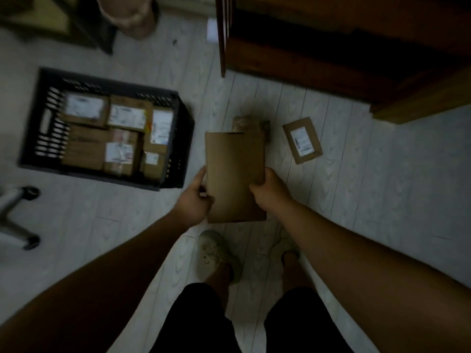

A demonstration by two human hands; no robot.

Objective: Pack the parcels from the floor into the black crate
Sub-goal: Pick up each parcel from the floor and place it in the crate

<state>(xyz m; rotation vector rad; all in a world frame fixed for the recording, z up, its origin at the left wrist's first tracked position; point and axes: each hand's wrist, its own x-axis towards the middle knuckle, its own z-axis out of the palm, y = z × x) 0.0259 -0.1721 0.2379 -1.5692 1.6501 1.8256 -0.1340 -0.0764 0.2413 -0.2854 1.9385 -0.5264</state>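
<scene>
— Cardboard, plain brown, no label on the face I can see: that's the parcel (234,174) I have up off the floor (356,189) right now. Where do you want to start?

— With the grip. Why both hands?

— It's a flat, broad piece, so I pinch it by its two long edges. My left hand (195,200) is wrapped on the left edge, my right hand (270,189) on the right edge, the fingers of both closed around the cardboard, thumbs on the top face. Held from both sides, I judge it won't sag or twist.

— Which way does it run?

— Its long axis goes near to far, straight away from me. The far short end points toward the wooden furniture (331,47); the near end hangs above my shoes (216,253). The broad face is turned up toward me.

— And the black crate (178,138)?

— To the left, a little farther off, already lined with labelled boxes (102,133) laid flat. The parcel hangs just right of its right wall, not over it.

— What's left on the floor?

— A small labelled packet (302,140) lies to the right, well apart from the crate. Another brown parcel (251,124) sits partly hidden behind the far end of mine.

— Will yours fit?

— My guess is it goes on top of that layer, laid flat; I see no open gap for it.
</scene>
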